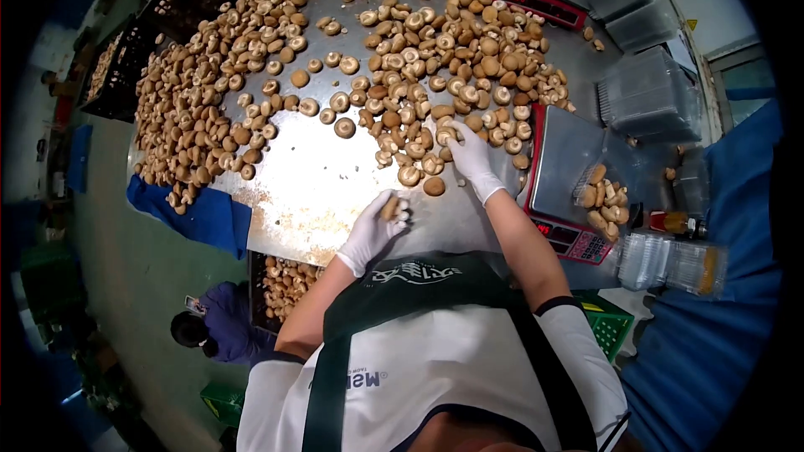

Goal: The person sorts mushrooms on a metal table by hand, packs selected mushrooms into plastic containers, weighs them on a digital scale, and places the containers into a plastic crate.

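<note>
My left hand (378,226), in a white glove, is closed around a brown mushroom (389,208) above the front edge of the metal table (314,151). My right hand (469,155), also gloved in white, reaches to the near side of the large mushroom pile (410,59). Its fingers are closed on a pale-gilled mushroom (446,136). Just below the pile, between my hands, a single brown mushroom (434,187) lies on the metal. To the right, a clear tray of mushrooms (605,199) rests on a red-framed scale (559,169).
A second scale (536,2) stands at the back. Stacked clear trays (649,96) line the right side. Another mushroom pile (188,109) and a blue cloth (197,216) are on the left. A crate of mushrooms (285,285) stands below; a person (222,322) is at lower left.
</note>
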The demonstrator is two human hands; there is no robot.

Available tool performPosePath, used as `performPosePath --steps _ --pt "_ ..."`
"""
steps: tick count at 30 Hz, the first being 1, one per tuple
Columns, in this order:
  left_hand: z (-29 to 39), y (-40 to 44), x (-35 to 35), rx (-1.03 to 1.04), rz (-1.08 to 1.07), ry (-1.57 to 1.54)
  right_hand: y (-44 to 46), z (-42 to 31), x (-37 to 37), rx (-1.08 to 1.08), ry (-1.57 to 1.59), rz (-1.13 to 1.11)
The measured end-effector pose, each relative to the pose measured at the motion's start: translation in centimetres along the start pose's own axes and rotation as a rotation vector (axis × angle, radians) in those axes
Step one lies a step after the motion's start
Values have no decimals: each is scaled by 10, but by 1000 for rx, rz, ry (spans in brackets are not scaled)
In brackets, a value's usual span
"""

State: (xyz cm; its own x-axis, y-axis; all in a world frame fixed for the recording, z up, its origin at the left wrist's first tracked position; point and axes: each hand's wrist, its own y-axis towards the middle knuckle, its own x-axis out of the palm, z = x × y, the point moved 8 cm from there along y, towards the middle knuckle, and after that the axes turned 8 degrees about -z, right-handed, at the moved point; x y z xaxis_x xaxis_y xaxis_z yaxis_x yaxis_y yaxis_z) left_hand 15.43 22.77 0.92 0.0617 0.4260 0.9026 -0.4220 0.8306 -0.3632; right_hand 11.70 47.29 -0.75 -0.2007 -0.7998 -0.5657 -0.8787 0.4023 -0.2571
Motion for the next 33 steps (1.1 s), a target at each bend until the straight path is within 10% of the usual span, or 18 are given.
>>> performPosePath --steps 4,9,22,30,33 --pt "16 -12 -17 101 194 196 7 -7 -26 44 -12 -197" --pt "24 -9 -44 181 220 318 54 -35 -75 -205 -244 277" --pt "79 4 -39 354 476 996 -50 -83 33 -415 -371 -143" --pt "190 53 10 750 528 1696 -159 2 -29 -139 -225 176" --pt "245 72 26 524 866 1892 -211 83 -3 41 -4 -20"
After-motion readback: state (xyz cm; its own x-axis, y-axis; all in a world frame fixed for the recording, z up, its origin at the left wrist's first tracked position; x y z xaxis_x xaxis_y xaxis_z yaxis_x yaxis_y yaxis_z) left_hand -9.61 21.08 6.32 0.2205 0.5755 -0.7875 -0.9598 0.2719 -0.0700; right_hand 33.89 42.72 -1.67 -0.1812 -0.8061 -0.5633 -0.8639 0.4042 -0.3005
